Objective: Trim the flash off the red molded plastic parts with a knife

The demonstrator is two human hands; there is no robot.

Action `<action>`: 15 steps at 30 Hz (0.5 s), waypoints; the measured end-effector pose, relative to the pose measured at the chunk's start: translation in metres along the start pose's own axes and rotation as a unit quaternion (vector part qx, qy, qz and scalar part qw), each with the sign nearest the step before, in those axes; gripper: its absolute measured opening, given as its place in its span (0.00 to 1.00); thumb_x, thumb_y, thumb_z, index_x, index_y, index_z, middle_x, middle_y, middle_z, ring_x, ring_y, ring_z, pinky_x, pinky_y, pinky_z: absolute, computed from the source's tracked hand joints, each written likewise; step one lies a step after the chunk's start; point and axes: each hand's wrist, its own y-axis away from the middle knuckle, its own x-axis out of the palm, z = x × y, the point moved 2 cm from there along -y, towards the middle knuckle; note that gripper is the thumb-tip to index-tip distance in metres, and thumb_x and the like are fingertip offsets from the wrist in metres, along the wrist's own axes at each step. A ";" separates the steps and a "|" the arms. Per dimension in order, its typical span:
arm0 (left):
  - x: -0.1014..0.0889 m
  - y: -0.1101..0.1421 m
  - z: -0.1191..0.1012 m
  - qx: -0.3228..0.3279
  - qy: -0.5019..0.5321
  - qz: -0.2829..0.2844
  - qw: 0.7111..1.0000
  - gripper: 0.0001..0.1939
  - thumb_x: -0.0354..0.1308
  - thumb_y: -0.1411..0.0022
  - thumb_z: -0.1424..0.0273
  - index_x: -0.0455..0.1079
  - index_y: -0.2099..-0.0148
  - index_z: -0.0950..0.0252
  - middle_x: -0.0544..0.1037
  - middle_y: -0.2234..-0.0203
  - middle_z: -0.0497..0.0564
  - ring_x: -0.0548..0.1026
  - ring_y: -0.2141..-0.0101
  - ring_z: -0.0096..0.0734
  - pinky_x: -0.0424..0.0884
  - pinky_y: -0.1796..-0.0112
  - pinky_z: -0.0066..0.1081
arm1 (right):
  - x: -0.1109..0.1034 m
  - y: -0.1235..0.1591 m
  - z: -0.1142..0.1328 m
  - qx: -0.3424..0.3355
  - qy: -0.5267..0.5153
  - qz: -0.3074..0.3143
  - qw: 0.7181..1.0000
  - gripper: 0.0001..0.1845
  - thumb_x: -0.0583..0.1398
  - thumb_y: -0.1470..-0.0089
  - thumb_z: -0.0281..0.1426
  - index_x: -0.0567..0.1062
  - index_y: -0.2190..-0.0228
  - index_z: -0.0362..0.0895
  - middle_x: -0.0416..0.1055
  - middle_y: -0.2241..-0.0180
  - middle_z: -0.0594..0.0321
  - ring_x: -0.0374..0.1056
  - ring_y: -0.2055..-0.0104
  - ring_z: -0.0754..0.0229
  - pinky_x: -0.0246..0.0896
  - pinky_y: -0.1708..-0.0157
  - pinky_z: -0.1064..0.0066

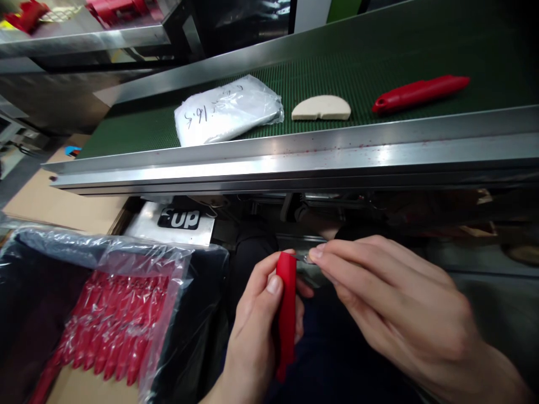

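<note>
My left hand (259, 320) is closed around a long red plastic part (287, 306), held roughly upright in front of my lap. Between the thumb and fingers of my right hand (400, 297) is a small metal blade (302, 257); its tip meets the upper end of the red part. Most of the blade is hidden by my fingertips. Another red plastic part (421, 94) lies on the green conveyor belt (138, 126), beyond my right hand.
On the belt rest a half-round cream block (321, 108) and a clear plastic packet (229, 109) with handwriting. A metal rail (295, 154) edges the belt. At lower left stands a dark bin (185, 325) lined with plastic, holding several red parts (120, 325). Cardboard (63, 196) lies behind it.
</note>
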 end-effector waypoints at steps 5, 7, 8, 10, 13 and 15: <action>0.000 0.000 0.000 -0.006 0.003 -0.008 1.000 0.17 0.52 0.32 0.61 0.64 0.45 0.64 0.72 0.72 0.52 0.64 0.79 0.26 0.61 0.79 0.23 | 0.001 0.004 0.003 0.001 0.008 0.009 1.000 0.20 0.58 0.44 0.17 0.73 0.50 0.38 0.74 0.55 0.53 0.70 0.57 0.54 0.65 0.59 0.60; -0.001 -0.001 -0.001 -0.010 0.007 -0.008 1.000 0.18 0.52 0.32 0.60 0.63 0.45 0.64 0.69 0.77 0.49 0.63 0.80 0.27 0.60 0.79 0.23 | 0.002 0.005 0.005 -0.003 0.004 0.015 1.000 0.20 0.58 0.44 0.16 0.73 0.50 0.37 0.74 0.54 0.52 0.69 0.57 0.53 0.64 0.60 0.60; -0.002 -0.001 -0.001 -0.014 0.008 -0.008 1.000 0.18 0.52 0.32 0.60 0.63 0.45 0.64 0.67 0.79 0.47 0.62 0.80 0.27 0.60 0.79 0.23 | 0.003 0.006 0.006 -0.005 0.000 0.019 1.000 0.19 0.57 0.44 0.16 0.74 0.50 0.36 0.74 0.54 0.51 0.69 0.58 0.53 0.64 0.61 0.60; -0.002 -0.002 -0.003 -0.022 0.009 -0.011 1.000 0.18 0.51 0.32 0.59 0.62 0.45 0.64 0.66 0.80 0.47 0.62 0.80 0.27 0.59 0.79 0.23 | 0.005 0.005 0.008 -0.007 -0.008 0.023 1.000 0.19 0.57 0.44 0.16 0.74 0.51 0.35 0.74 0.55 0.52 0.68 0.59 0.54 0.63 0.62 0.60; -0.003 -0.002 -0.007 -0.026 0.004 -0.022 0.999 0.19 0.52 0.32 0.59 0.62 0.44 0.64 0.66 0.80 0.47 0.62 0.80 0.27 0.61 0.78 0.24 | 0.006 0.004 0.011 -0.005 -0.014 0.021 1.000 0.18 0.57 0.44 0.16 0.75 0.53 0.36 0.74 0.56 0.53 0.68 0.60 0.56 0.63 0.62 0.62; -0.004 -0.003 -0.009 -0.020 -0.003 -0.024 1.000 0.19 0.51 0.31 0.60 0.62 0.44 0.64 0.66 0.80 0.46 0.63 0.79 0.28 0.62 0.78 0.24 | 0.007 0.004 0.013 -0.009 -0.014 0.018 1.000 0.17 0.58 0.44 0.16 0.76 0.53 0.36 0.75 0.57 0.54 0.68 0.61 0.56 0.63 0.62 0.63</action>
